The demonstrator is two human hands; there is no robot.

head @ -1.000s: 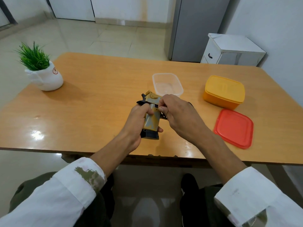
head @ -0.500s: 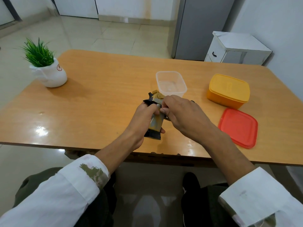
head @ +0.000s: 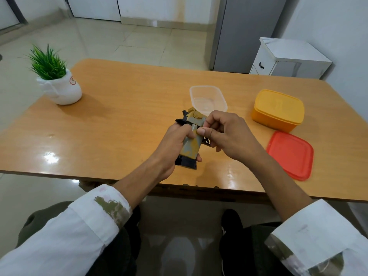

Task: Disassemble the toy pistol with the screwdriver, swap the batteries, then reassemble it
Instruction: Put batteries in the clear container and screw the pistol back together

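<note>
Tiled floor, white cabinet, wood table w/ glare.

Centre frame, the left hand grips the handle of the tan toy pistol, its black base pointing down at the wooden table. The right hand closes in from the right, thumb on the pistol's side, fingers curled by the trigger guard. Just above them sits a clear tub. Right of centre, a lidded yellow box, with a red lid flat below it. Upper left, a potted plant.
</note>
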